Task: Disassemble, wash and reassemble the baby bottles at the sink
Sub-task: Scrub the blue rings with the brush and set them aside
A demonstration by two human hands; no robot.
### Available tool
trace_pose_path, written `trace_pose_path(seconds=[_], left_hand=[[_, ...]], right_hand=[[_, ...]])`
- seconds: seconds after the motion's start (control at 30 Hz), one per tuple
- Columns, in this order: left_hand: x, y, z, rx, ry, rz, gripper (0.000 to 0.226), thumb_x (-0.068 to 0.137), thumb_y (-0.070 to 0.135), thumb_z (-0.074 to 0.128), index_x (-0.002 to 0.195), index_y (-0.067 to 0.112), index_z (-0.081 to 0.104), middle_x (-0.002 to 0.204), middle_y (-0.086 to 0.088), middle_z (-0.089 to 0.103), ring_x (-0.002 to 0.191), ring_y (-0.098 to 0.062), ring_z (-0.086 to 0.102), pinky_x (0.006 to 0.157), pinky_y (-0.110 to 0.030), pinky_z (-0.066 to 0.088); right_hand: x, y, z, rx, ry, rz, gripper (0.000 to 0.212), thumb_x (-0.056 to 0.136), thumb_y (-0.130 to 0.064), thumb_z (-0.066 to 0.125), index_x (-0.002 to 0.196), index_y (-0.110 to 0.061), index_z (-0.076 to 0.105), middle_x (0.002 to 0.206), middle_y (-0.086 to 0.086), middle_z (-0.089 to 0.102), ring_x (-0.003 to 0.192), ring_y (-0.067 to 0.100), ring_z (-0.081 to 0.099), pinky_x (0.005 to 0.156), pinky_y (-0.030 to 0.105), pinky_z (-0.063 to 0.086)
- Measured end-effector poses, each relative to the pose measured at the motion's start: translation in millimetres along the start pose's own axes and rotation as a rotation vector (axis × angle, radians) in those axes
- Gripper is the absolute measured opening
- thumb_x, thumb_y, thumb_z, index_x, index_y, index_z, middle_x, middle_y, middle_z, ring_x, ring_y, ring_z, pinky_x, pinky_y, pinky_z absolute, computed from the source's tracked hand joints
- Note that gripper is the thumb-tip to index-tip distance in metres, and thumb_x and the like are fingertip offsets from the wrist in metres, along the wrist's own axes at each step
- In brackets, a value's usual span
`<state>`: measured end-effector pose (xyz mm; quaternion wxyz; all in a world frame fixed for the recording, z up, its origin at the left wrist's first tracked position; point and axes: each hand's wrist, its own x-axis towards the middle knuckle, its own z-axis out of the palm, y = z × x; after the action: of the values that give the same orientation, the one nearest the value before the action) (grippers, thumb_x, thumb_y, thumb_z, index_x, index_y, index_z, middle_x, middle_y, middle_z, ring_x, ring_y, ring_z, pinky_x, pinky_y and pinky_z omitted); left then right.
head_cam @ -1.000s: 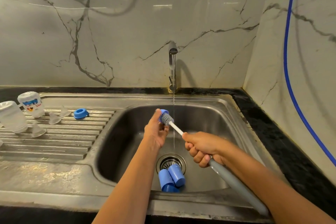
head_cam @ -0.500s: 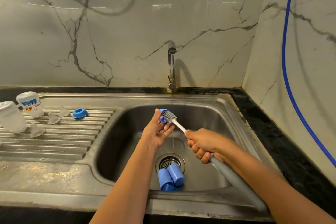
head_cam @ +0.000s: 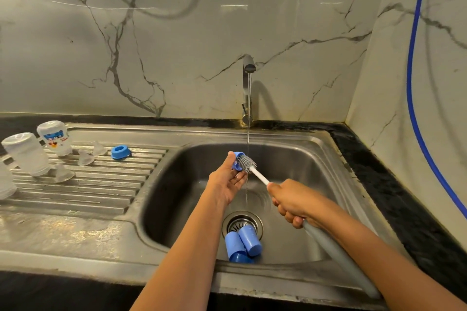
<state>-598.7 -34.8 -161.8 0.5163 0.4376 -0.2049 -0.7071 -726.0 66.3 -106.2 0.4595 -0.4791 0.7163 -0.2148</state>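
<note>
Still scrubbing over the sink (head_cam: 177,197), mid-frame. Leaves blue caps (head_cam: 243,245) by the drain for later. Grips the brush (head_cam: 260,176) tight in the right hand (head_cam: 293,203). With the left hand (head_cam: 226,183), pinches the blue ring (head_cam: 236,159). Has slid the bristles out to its rim, so likely almost clean.

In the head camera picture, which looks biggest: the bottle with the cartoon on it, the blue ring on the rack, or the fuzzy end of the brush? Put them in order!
1. The printed bottle, clearly the largest.
2 and 3. The blue ring and the brush head look about the same size, so I won't rank them.
</note>
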Motion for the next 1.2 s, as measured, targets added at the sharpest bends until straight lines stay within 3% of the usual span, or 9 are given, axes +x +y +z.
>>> trace_pose_path(seconds=[0.13, 0.27, 0.5, 0.57, 0.7, 0.87, 1.0, 1.1, 1.2], left_hand=[[0.0, 1.6, -1.7, -0.005, -0.015, -0.023, 0.04, 0.087, 0.037, 0.067, 0.103, 0.001, 0.062, 0.113, -0.021, 0.066, 0.101, -0.026, 0.066, 0.088, -0.036, 0.055], [-4.9, 6.4, -3.7, -0.131, -0.055, -0.034, 0.043, 0.086, 0.035, 0.068, 0.111, 0.001, 0.059, 0.103, -0.019, 0.066, 0.087, -0.025, 0.068, 0.073, -0.035, 0.058], [-2.8, 1.2, 0.9, -0.065, -0.056, 0.008, 0.047, 0.086, 0.033, 0.069, 0.117, -0.001, 0.06, 0.112, -0.021, 0.068, 0.103, -0.028, 0.067, 0.098, -0.038, 0.051], [-1.6, 2.0, -0.8, -0.04, -0.031, 0.009, 0.045, 0.086, 0.034, 0.069, 0.114, -0.001, 0.061, 0.104, -0.019, 0.069, 0.096, -0.025, 0.068, 0.092, -0.036, 0.054], [-2.2, 3.4, -3.5, -0.033, -0.022, 0.003, 0.043, 0.084, 0.037, 0.07, 0.106, 0.001, 0.062, 0.093, -0.016, 0.07, 0.081, -0.022, 0.069, 0.071, -0.031, 0.058], [-3.0, 3.7, -0.8, -0.098, -0.014, 0.043, 0.043, 0.084, 0.036, 0.07, 0.108, 0.001, 0.062, 0.106, -0.02, 0.069, 0.094, -0.026, 0.069, 0.082, -0.034, 0.057], [-0.8, 1.9, -0.2, -0.066, -0.03, 0.066, 0.042, 0.086, 0.036, 0.068, 0.11, 0.002, 0.063, 0.105, -0.019, 0.07, 0.096, -0.025, 0.068, 0.091, -0.034, 0.054], [1.1, 0.6, -1.7, -0.002, -0.003, 0.049, 0.041, 0.085, 0.039, 0.069, 0.104, 0.002, 0.064, 0.103, -0.019, 0.07, 0.098, -0.026, 0.067, 0.088, -0.034, 0.056], [1.3, 1.6, -4.3, 0.027, 0.013, 0.045, 0.043, 0.083, 0.041, 0.071, 0.101, 0.003, 0.064, 0.094, -0.015, 0.071, 0.083, -0.021, 0.069, 0.076, -0.03, 0.058]], right_hand=[[-8.5, -2.5, 5.0, 0.009, -0.016, -0.059, 0.036, 0.101, -0.033, 0.032, 0.072, -0.014, 0.042, 0.043, -0.004, 0.035, 0.03, 0.007, 0.025, 0.034, 0.014, 0.021], [-11.7, -2.2, 12.7, -0.039, -0.072, -0.026, 0.037, 0.101, -0.034, 0.031, 0.073, -0.014, 0.042, 0.045, -0.003, 0.036, 0.03, 0.007, 0.025, 0.034, 0.014, 0.022], [2.9, 4.7, 1.3, -0.233, 0.141, -0.094, 0.041, 0.1, -0.04, 0.03, 0.074, -0.014, 0.048, 0.049, 0.001, 0.045, 0.039, 0.016, 0.04, 0.041, 0.02, 0.036], [5.6, 7.4, 6.8, -0.295, 0.164, -0.141, 0.041, 0.099, -0.044, 0.03, 0.072, -0.018, 0.046, 0.048, 0.001, 0.048, 0.042, 0.02, 0.046, 0.045, 0.023, 0.041], [7.0, 11.8, 15.2, -0.296, 0.056, -0.125, 0.042, 0.098, -0.046, 0.029, 0.074, -0.017, 0.048, 0.05, 0.001, 0.047, 0.044, 0.019, 0.043, 0.045, 0.024, 0.038], [7.1, 10.5, 10.6, -0.252, 0.053, -0.082, 0.042, 0.099, -0.043, 0.029, 0.074, -0.014, 0.045, 0.052, 0.002, 0.045, 0.042, 0.015, 0.038, 0.041, 0.021, 0.034], [3.7, 4.4, 9.3, -0.362, 0.213, -0.153, 0.042, 0.101, -0.041, 0.028, 0.093, -0.01, 0.056, 0.06, 0.005, 0.051, 0.048, 0.021, 0.048, 0.048, 0.027, 0.043], [1.5, 4.2, 11.7, -0.43, 0.241, -0.194, 0.04, 0.101, -0.04, 0.027, 0.095, -0.013, 0.056, 0.066, 0.004, 0.052, 0.051, 0.02, 0.049, 0.054, 0.03, 0.047], [2.0, 9.2, 18.4, -0.401, 0.14, -0.184, 0.041, 0.1, -0.045, 0.027, 0.094, -0.015, 0.054, 0.059, 0.002, 0.053, 0.046, 0.019, 0.049, 0.049, 0.028, 0.048]])
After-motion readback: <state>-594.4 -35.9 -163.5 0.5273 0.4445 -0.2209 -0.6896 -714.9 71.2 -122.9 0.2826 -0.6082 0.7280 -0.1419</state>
